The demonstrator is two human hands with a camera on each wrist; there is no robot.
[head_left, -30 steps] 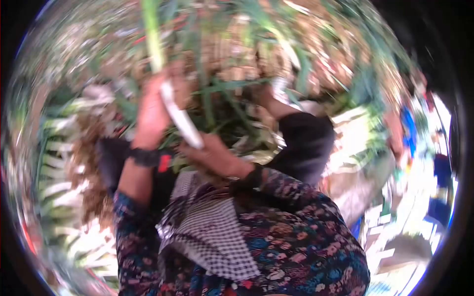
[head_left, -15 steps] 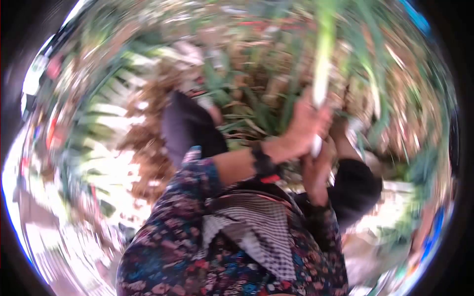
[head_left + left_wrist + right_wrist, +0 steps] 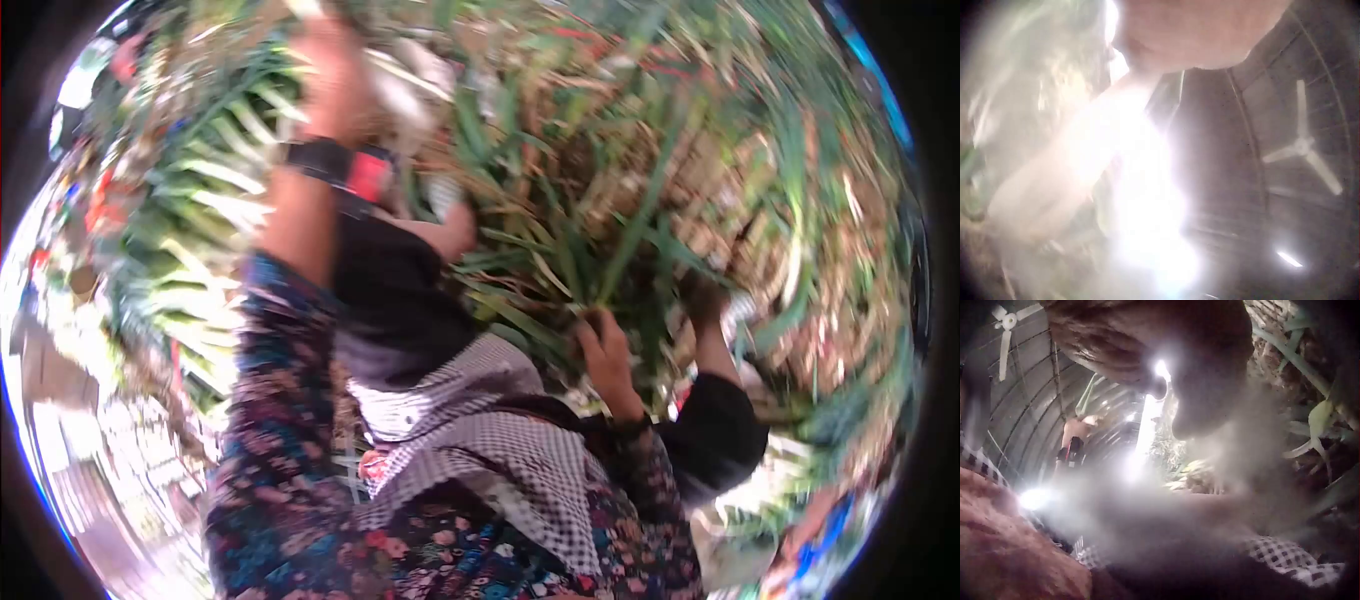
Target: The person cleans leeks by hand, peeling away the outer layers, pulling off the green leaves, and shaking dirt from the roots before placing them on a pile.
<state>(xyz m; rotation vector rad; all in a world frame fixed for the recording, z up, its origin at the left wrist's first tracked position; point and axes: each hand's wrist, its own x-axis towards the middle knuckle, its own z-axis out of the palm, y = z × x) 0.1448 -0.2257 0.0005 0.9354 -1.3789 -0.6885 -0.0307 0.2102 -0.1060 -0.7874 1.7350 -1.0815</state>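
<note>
We find the left hand [image 3: 335, 85] at far left, blurred, gripping a leek [image 3: 1085, 399]. The right hand [image 3: 607, 362] is nearer, fingers bent, beside green leaves [image 3: 570, 255] (whether it grips anything, we cannot tell). White-stemmed leeks [image 3: 225, 172] lie left.

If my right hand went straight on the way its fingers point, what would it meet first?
Probably the loose green leaves just ahead of the right hand in the head view. Blur and uncertain depth hide whether there is a gap.
</note>
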